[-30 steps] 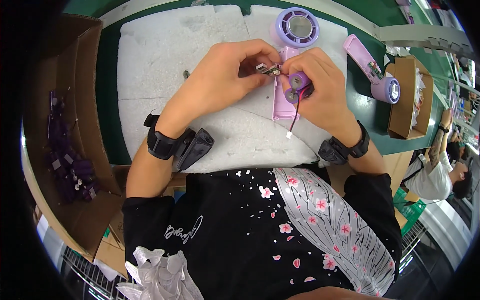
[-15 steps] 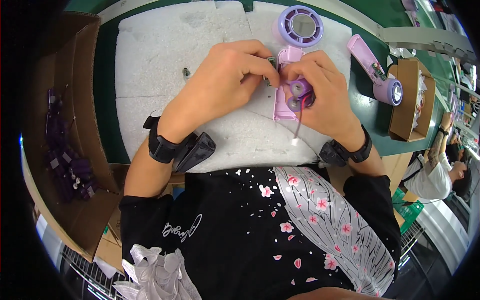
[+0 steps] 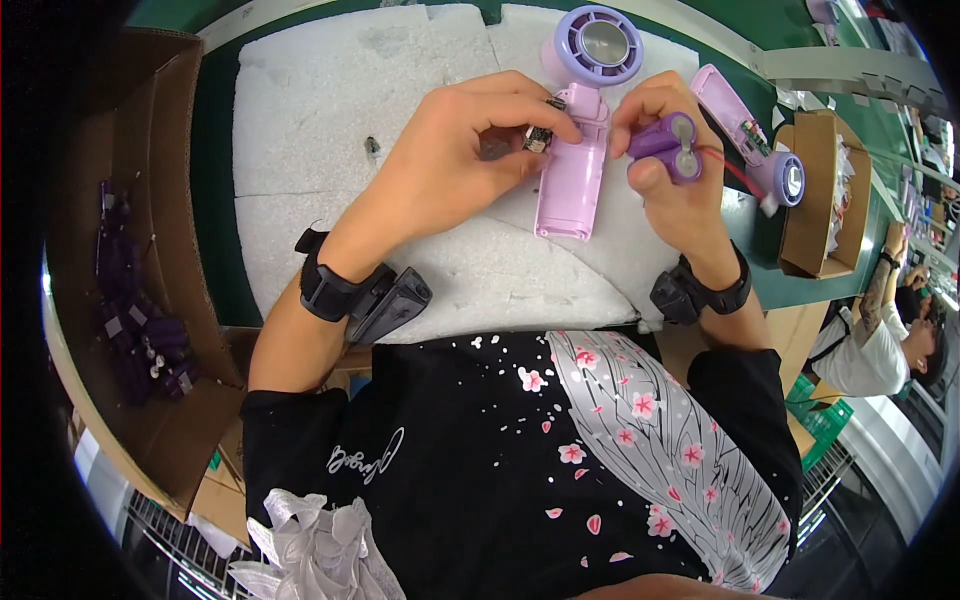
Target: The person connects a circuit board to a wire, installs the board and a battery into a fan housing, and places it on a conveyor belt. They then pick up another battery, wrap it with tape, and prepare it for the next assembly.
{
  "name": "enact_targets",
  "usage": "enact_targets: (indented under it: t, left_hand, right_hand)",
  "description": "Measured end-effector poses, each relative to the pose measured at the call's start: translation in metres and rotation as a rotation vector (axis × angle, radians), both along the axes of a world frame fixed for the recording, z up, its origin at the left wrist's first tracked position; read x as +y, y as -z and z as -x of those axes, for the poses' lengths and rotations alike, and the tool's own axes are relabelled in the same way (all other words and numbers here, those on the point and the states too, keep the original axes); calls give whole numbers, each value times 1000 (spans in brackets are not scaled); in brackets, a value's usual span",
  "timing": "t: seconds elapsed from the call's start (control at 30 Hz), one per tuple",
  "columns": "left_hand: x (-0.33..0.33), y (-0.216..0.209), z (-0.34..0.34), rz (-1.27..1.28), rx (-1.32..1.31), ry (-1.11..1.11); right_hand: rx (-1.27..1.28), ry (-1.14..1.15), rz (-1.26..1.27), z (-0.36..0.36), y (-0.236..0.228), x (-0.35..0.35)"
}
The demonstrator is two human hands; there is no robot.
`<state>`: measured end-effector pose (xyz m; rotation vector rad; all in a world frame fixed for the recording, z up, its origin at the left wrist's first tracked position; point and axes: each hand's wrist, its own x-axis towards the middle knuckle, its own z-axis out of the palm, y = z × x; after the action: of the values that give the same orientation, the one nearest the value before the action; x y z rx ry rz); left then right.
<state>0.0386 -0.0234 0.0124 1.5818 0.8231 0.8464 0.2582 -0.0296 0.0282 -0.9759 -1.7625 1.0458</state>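
My left hand (image 3: pixel 445 150) pinches a small green circuit board (image 3: pixel 541 132) between thumb and fingers, its fingertips at the left edge of an open pink fan handle (image 3: pixel 568 195). The handle lies on the white foam board, its hollow inside facing up. It joins a lilac round fan head (image 3: pixel 600 45) at the far end. Right of the handle, my right hand (image 3: pixel 690 215) is closed around a pair of purple battery cells (image 3: pixel 664 146), raised off the shell. Silvery tabs show on the cell ends. A red wire with a white plug (image 3: pixel 768 205) trails to the right.
Another opened fan (image 3: pixel 735 115) lies to the right on the green table, beside a small cardboard box (image 3: pixel 822 200) of parts. At left, a large cardboard box (image 3: pixel 190 250) holds several purple battery packs (image 3: pixel 140 330). A tiny dark piece (image 3: pixel 372 146) sits on the foam board (image 3: pixel 300 110). A co-worker (image 3: pixel 870 350) is at far right.
My right hand has lifted the battery pack away from the handle and moved right, turning it. The handle's inside is now exposed. My left hand still holds the circuit board, shifted slightly.
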Motion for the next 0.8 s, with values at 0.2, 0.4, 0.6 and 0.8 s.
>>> enact_targets:
  t: [0.2, 0.4, 0.6, 0.8]
  left_hand:
    - [2, -1, 2, 33, 24, -21]
    - [2, -1, 1, 177, -36, -34]
    - [3, 8, 3, 196, -101, 9]
    - [6, -4, 7, 167, -101, 125]
  right_hand:
    - [89, 55, 323, 1, -13, -2]
    - [95, 62, 399, 1, -14, -1]
    - [-378, -151, 105, 2, -17, -2]
    - [-515, -166, -66, 13, -19, -4]
